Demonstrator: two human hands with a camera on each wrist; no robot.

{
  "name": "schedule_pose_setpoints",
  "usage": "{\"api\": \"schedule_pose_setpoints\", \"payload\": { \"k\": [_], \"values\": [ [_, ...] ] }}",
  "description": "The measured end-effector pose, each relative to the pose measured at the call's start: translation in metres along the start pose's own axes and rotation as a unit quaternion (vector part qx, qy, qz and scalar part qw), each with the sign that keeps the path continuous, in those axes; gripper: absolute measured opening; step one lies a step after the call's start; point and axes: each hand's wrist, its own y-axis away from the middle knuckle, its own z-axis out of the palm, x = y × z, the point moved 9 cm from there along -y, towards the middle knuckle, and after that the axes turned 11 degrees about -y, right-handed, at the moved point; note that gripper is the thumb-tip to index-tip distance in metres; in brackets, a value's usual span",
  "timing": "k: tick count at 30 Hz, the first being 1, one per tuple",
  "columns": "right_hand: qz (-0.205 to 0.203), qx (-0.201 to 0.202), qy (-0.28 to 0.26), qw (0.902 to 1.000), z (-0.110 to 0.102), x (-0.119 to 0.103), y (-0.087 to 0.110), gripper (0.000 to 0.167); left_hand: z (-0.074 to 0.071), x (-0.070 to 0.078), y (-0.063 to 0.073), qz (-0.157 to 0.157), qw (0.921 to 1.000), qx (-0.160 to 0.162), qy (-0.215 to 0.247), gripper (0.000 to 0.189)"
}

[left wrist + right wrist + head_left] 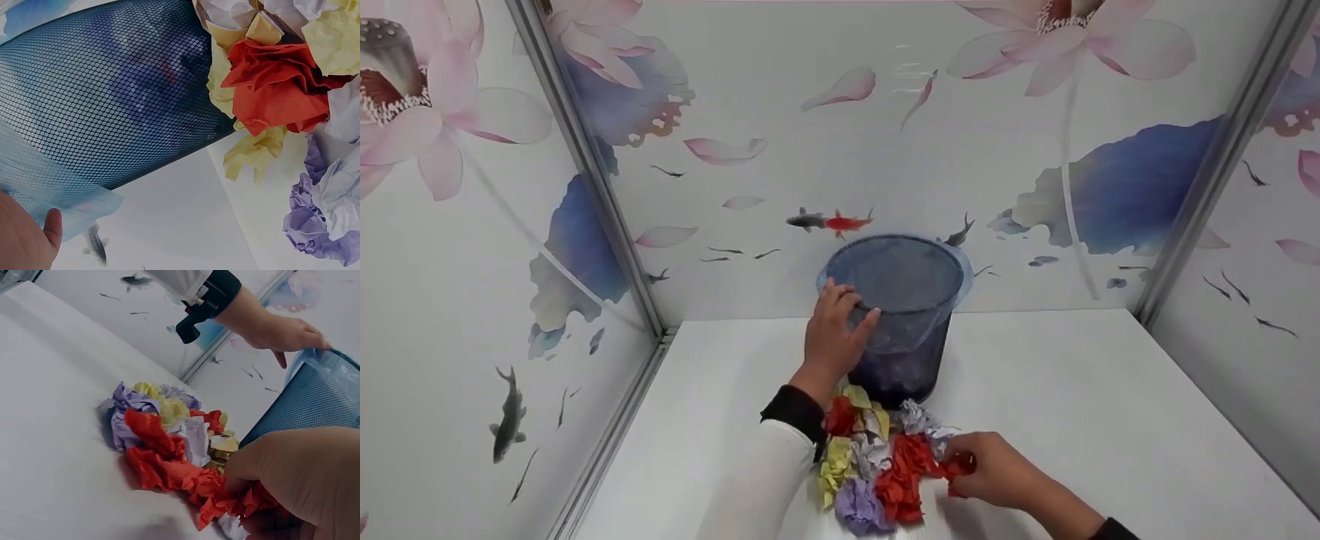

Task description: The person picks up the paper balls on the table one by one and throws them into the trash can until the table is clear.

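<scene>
My left hand (838, 330) grips the near-left rim of a dark mesh wastebasket (900, 367), which is lined with a thin blue plastic bag (911, 330). The basket leans toward me slightly, and purple shapes show through its mesh in the left wrist view. In front of it lies a pile of crumpled paper: red (911, 469), yellow (835, 469), purple (861, 506) and white (872, 454) balls. At the right side of this pile, my right hand (997, 469) pinches a crumpled red paper (253, 500); its fingertips are partly hidden behind the hand in the right wrist view.
The pile and basket stand on a white table (1057, 390). Panels with painted lotus flowers and fish rise at the back (780, 105) and on both sides, joined by metal corner posts (585, 165).
</scene>
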Motion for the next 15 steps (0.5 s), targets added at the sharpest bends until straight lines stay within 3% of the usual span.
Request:
{"api": "schedule_pose_setpoints", "payload": {
  "k": [6, 15],
  "values": [
    [-0.061, 0.050, 0.026, 0.9965, -0.039, -0.039, 0.001, 0.016, 0.003, 0.001, 0.002, -0.001, 1.0000, -0.003, 0.005, 0.046],
    [-0.143, 0.133, 0.084, 0.9771, -0.115, -0.116, -0.014, 0.017, 0.000, -0.003, -0.002, -0.005, 1.0000, 0.001, 0.002, 0.049]
  ]
}}
